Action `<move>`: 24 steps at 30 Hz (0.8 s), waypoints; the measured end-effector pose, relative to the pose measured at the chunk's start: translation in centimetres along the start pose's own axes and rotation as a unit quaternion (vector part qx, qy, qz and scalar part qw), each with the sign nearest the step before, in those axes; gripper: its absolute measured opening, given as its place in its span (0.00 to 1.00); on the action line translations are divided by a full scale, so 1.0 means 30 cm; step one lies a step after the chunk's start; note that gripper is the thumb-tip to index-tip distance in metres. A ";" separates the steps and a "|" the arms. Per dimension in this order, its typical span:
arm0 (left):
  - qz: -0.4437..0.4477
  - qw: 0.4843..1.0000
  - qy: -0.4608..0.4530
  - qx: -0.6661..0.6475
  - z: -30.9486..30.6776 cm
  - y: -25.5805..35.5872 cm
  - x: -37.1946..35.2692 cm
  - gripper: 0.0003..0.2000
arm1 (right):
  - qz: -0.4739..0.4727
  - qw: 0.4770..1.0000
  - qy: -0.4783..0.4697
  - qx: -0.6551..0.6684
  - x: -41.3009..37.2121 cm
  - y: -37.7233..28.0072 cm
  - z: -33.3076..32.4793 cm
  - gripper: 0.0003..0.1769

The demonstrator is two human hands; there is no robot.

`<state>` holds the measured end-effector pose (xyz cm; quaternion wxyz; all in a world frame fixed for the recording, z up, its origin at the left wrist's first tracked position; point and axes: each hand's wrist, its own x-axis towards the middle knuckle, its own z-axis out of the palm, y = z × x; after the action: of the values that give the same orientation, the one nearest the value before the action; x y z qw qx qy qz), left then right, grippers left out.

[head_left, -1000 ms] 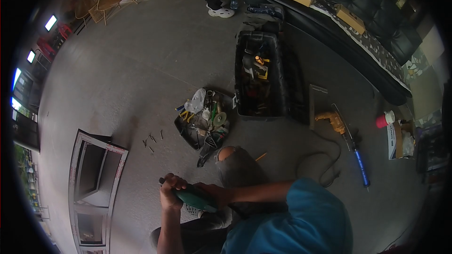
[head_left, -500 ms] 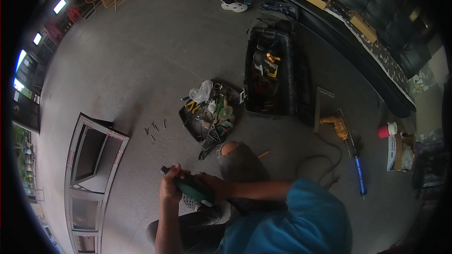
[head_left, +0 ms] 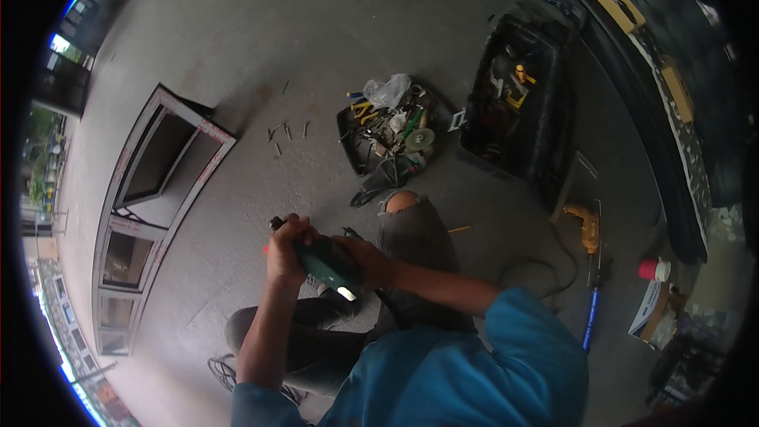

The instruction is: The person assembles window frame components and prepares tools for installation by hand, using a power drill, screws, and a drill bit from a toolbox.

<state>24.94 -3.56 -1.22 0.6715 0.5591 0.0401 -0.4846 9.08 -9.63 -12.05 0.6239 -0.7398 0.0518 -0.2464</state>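
A dark green power tool with a black nose is held in front of my bent knees. My left hand wraps around its front end, near the black nose. Around the rear part closes my right hand, partly hidden by the tool body. A bit of black cord shows beside the right hand. The tool's exact kind is hard to make out. Several screws or bolts lie loose on the floor ahead. Beyond my knee rests an open tray of tools, with pliers and a disc.
A framed window unit lies at the left. An open black toolbox stands ahead right. On the right are an orange drill, a blue tube-like tool and a cardboard box. A black sofa borders the right side.
The camera view has turned, so the tray and toolbox appear farther right and higher. Both hands still hold the green tool. More of its cord and a coiled cable on the floor now show.
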 end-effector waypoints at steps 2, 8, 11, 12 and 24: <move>0.012 0.999 -0.035 0.034 -0.023 0.004 -0.002 0.08 | -0.019 1.000 0.010 -0.008 0.014 0.022 0.025 0.47; 0.059 0.998 -0.003 0.036 -0.109 0.022 -0.046 0.10 | -0.041 0.997 -0.044 0.055 0.064 0.018 0.082 0.48; 0.083 0.996 0.022 0.024 -0.169 0.040 -0.081 0.10 | -0.056 0.995 -0.057 0.068 0.077 0.041 0.156 0.49; 0.080 0.995 0.036 0.039 -0.203 0.046 -0.091 0.09 | -0.047 0.993 -0.071 0.082 0.080 0.045 0.186 0.49; 0.032 0.978 0.123 -0.165 -0.464 0.039 -0.111 0.15 | 0.072 0.908 -0.411 0.046 0.314 -0.011 0.222 0.50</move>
<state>30.78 9.34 -3.56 0.7600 0.4964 0.1837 -0.3771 20.09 -7.18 -9.58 0.6397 -0.7401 -0.1671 0.1229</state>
